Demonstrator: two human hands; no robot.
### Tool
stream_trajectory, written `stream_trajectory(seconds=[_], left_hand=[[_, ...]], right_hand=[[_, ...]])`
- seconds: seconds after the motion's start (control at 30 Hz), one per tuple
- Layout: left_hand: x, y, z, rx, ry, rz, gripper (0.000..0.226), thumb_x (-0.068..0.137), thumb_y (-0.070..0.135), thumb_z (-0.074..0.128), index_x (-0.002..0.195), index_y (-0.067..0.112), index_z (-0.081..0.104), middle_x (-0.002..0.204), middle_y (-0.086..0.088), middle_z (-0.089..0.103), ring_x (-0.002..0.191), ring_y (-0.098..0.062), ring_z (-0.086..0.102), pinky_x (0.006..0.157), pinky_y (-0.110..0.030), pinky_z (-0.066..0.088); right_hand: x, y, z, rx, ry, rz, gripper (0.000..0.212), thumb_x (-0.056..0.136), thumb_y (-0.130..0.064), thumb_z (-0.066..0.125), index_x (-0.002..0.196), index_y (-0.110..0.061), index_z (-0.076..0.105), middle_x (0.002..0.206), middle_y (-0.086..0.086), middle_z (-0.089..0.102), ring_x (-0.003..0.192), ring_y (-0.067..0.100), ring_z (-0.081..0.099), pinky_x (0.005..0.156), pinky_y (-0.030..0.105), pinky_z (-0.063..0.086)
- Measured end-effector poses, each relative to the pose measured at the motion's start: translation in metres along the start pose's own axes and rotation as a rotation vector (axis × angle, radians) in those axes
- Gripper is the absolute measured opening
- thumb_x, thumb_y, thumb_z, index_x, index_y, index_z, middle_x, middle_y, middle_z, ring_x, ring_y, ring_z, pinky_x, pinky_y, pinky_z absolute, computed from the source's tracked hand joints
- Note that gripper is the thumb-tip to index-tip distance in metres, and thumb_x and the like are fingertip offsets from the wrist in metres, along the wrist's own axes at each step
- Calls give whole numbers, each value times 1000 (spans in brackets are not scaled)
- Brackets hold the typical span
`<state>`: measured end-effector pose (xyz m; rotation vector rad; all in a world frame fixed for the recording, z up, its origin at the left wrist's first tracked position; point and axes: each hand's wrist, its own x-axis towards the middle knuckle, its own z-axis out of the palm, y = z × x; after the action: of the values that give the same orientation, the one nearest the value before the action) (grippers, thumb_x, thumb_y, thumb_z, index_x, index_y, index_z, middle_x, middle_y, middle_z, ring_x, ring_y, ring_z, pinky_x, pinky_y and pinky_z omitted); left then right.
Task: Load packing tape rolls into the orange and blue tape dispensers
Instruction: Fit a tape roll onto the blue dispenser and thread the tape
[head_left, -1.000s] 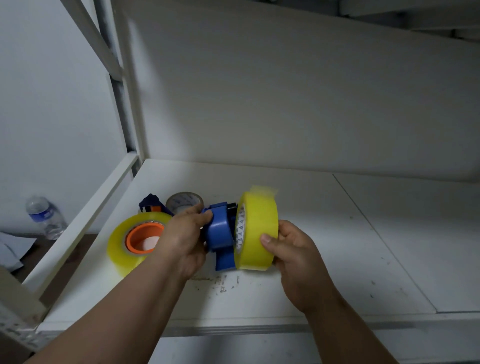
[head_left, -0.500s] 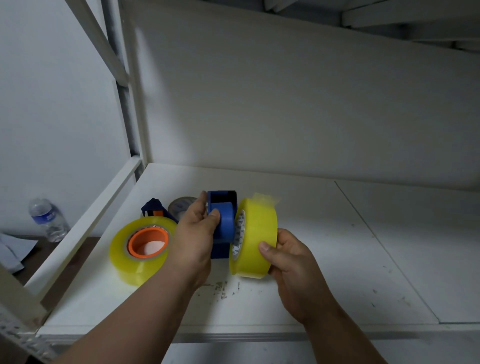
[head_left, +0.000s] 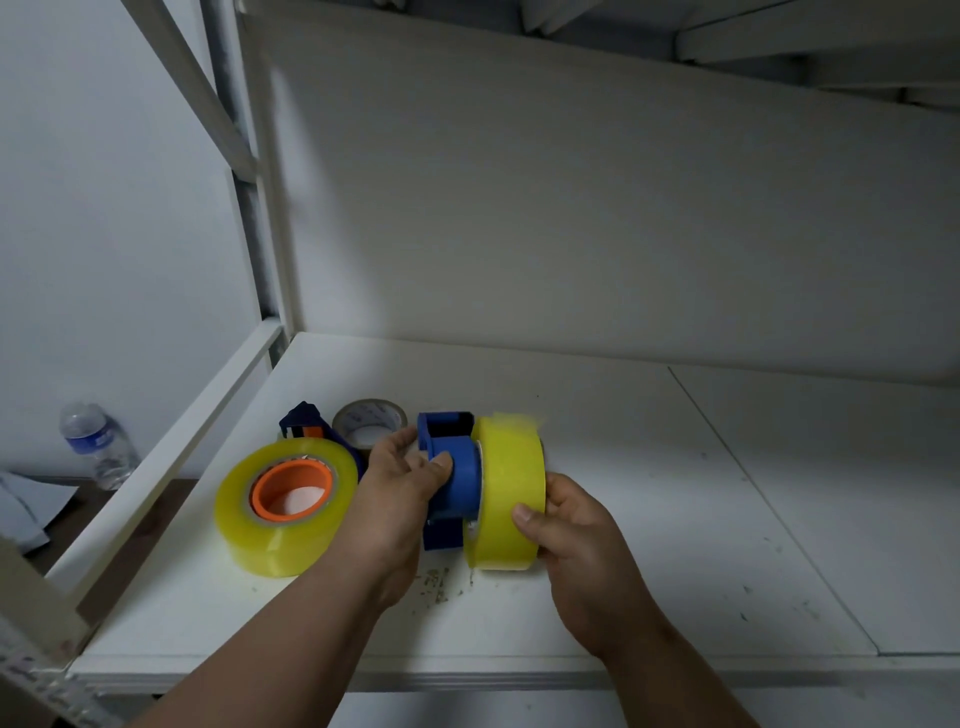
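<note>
1. While the head view looks down at a white shelf (head_left: 597, 426), the left hand (head_left: 400, 488) is wrapped round the blue tape holder (head_left: 454, 480), with the thumb pressed on its round blue drum.
2. In the same view, the right hand (head_left: 566, 525) is clenched on the yellow tape roll (head_left: 506, 493), thumb on the front edge and fingers behind.
3. The roll stands on its edge, just to the right of the blue holder and touching it. Its hole faces left, toward the drum. I think the roll must slide left onto the drum, so the hole and the drum have to line up. It looks partly on, but I cannot tell how far.
4. The roll is smooth, shiny and round like a thick ring. The holder is hard plastic.
5. To the left, a see-through yellow roll (head_left: 285, 506) lies flat on the shelf around an orange ring (head_left: 291, 488). I think that is the orange holder, already filled.
6. Behind it sit a dark blue piece (head_left: 304, 421) and a small grey roll (head_left: 370, 423).
7. A water bottle (head_left: 96, 444) stands on the floor, well apart.
</note>
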<state>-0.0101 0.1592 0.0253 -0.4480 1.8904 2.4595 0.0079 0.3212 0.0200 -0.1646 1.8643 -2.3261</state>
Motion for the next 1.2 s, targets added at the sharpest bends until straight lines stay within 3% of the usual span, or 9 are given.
stream_trajectory(seconds=[0.13,0.23,0.37,0.53,0.73,0.83,0.9,1.0,1.2], left_hand=[[-5,-6,-5,105,-75,12,49,97,2,56,142,11,40,100,-16,58,103,-27,64,99,-41,52],[-9,-9,-6,111,-88,-25,48,96,0,56,141,13,43,106,-23,61,96,-18,64,73,-21,52],[-12,-16,-7,78,-63,-62,42,96,-1,54,134,15,47,121,-20,67,112,-33,64,93,-51,51],[-10,-17,-9,7,0,9,35,96,-4,50,127,13,48,114,-13,71,100,-28,65,82,-46,46],[-19,-16,-7,74,-46,92,38,94,-8,48,107,26,59,114,-20,63,107,-40,61,91,-59,48],[-19,-13,-10,-46,-88,101,10,94,8,52,102,12,59,108,-23,63,103,-39,59,85,-52,44],[-21,-10,-11,-74,-129,135,31,97,33,52,111,6,60,108,-17,67,103,-30,64,89,-48,48],[-22,-8,-11,-116,-187,103,64,89,58,45,129,10,60,123,-15,71,115,-29,68,99,-50,53],[-22,-1,-17,-35,-261,161,64,81,69,58,106,11,67,104,-22,72,98,-34,68,89,-48,53]], right_hand=[[2,-5,-8,136,-41,32,43,75,-12,59,117,-4,62,109,19,72,100,36,68,80,41,58],[3,-7,-9,61,-32,-9,46,74,-11,61,119,-5,60,109,16,72,100,32,69,80,37,58],[3,-5,-7,-62,-14,-47,36,86,4,55,119,-10,59,106,9,74,98,27,69,82,34,57],[-3,1,-1,-179,-29,-64,38,88,9,54,117,-16,59,102,2,74,94,17,69,77,27,56],[-8,12,14,-381,5,-136,38,87,1,61,107,-31,59,102,-6,72,93,7,68,79,25,55],[-10,14,21,-575,-6,-257,39,83,-17,61,115,-38,53,112,-4,66,98,4,63,83,23,52],[-12,19,22,-720,-2,-321,43,85,-19,62,121,-38,49,118,-5,62,104,1,58,85,16,47],[-15,28,24,-871,43,-375,52,90,-21,62,138,-18,43,133,-2,52,120,8,49,99,25,43],[-14,26,26,-702,146,-348,50,89,-20,63,136,-20,46,127,-4,58,113,7,56,94,29,49]])
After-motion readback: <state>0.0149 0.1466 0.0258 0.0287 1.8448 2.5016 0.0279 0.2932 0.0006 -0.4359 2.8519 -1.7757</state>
